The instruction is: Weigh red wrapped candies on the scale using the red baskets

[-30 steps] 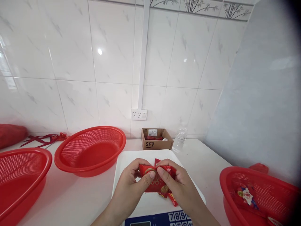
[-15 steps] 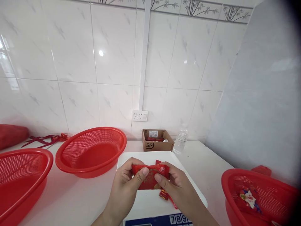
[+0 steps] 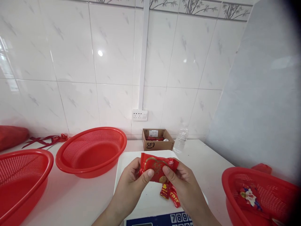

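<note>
A red snack packet (image 3: 156, 166) with gold print is stretched between my two hands above the white scale (image 3: 145, 201). My left hand (image 3: 135, 179) pinches its left end, thumb on the front. The right end is gripped by my right hand (image 3: 180, 179), also thumb in front. Below the packet, small red wrapped candies (image 3: 164, 191) with yellow lettering lie on the scale's plate, partly covered by my right hand. Part of the blue keypad (image 3: 178, 217) shows at the bottom edge.
Two red plastic baskets (image 3: 94, 171) stand at the left, and another red basket (image 3: 235, 188) at the right holds packets. Behind the scale are a cardboard box (image 3: 157, 145) and a clear plastic bottle (image 3: 181, 139). Dark red ribbons (image 3: 44, 141) lie near a tiled wall.
The packet has risen slightly, shifted right and turned, so more of its printed front shows. Both hands moved with it. More of the candies below is visible.
</note>
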The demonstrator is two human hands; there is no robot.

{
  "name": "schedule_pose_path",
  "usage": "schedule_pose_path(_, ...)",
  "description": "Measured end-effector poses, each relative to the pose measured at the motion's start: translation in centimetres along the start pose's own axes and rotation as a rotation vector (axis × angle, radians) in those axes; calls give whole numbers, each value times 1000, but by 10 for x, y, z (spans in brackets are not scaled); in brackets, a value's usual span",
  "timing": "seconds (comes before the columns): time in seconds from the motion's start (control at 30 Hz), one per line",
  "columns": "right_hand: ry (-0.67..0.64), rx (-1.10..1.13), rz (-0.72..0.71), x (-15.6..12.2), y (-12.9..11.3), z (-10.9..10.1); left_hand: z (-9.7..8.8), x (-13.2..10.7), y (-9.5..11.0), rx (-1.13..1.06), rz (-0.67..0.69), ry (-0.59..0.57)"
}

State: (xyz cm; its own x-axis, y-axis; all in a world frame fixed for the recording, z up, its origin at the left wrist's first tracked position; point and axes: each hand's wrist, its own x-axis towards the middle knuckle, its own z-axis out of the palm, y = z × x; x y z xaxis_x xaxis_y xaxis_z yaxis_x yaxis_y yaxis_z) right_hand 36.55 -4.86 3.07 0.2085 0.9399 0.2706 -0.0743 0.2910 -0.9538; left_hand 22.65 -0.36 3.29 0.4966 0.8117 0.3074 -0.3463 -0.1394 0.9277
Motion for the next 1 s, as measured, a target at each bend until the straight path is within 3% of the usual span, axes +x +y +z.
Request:
schedule_pose_path(0.13,-37,26,16,2,-5,2,0,1,1,55,21,52)
schedule_pose_path(0.43,-301,-271,-23,3,-7,-4,-4,0,-2,68,46,60)
schedule_pose_path(0.6,-290,-203,-70,2,-9,-2,-4,1,-1,126,52,49)
schedule_pose_path(0.8,-180,-118,-39,0,-7,2,-3,0,-2,220,14,-62)
schedule_pose_path(1.0,-170,-80,-28,-2,-9,6,-1,-1,-6,180,-17,-52)
